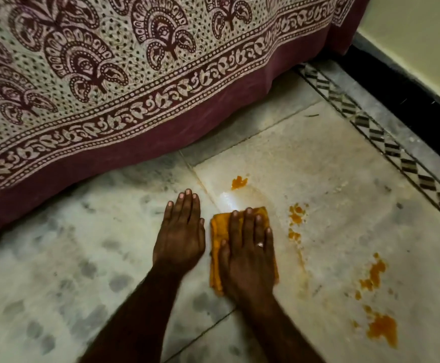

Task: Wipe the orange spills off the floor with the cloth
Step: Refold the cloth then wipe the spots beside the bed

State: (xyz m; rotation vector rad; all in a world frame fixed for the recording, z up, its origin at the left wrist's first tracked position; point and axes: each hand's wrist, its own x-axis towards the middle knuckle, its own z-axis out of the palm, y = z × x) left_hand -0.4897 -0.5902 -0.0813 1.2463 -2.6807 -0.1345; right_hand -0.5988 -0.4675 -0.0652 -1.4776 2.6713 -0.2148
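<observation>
- Cloth (216, 241) flat on floor (318, 158), pressed under right hand (249, 258), fingers straight, not curled round it.
- Left hand (179, 238) flat on floor just beside, fingers straight, holding nothing.
- Spills (382, 330) ahead and right of cloth.
</observation>
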